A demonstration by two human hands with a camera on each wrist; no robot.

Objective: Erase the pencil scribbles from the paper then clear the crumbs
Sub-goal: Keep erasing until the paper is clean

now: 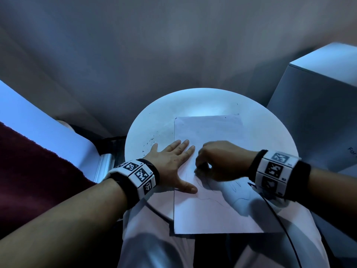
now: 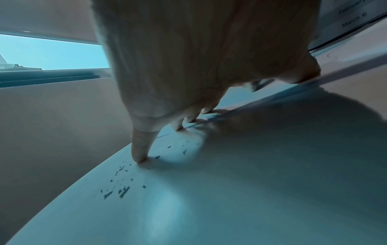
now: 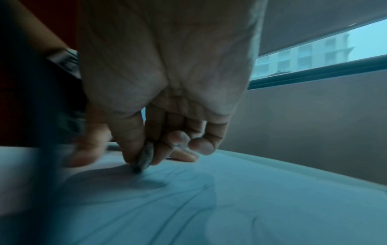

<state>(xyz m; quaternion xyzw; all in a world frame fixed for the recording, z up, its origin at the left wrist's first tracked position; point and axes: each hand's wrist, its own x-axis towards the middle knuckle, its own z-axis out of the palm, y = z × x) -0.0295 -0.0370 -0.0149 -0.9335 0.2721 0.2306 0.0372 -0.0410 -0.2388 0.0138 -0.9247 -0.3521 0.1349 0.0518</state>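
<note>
A white sheet of paper (image 1: 208, 209) lies on a round white table (image 1: 154, 120), its near part hanging over the table's front edge. Faint pencil lines (image 1: 239, 198) curve across its lower half. My left hand (image 1: 172, 161) lies flat with spread fingers, pressing the paper's left edge; its little finger (image 2: 139, 152) touches the tabletop. My right hand (image 1: 218, 161) pinches a small grey-smudged eraser (image 3: 145, 156) between thumb and fingers, its tip down on the paper (image 3: 209, 199). Dark eraser crumbs (image 1: 149, 143) dot the table left of the sheet, also seen as crumbs (image 2: 119, 190).
A grey box (image 1: 318, 120) with printed text stands at the table's right. A dark red cloth (image 1: 29, 171) lies at the left beside a white surface (image 1: 38, 120). A black cable (image 1: 278, 219) runs from my right wrist over the paper's corner. A window (image 3: 314, 51) is behind.
</note>
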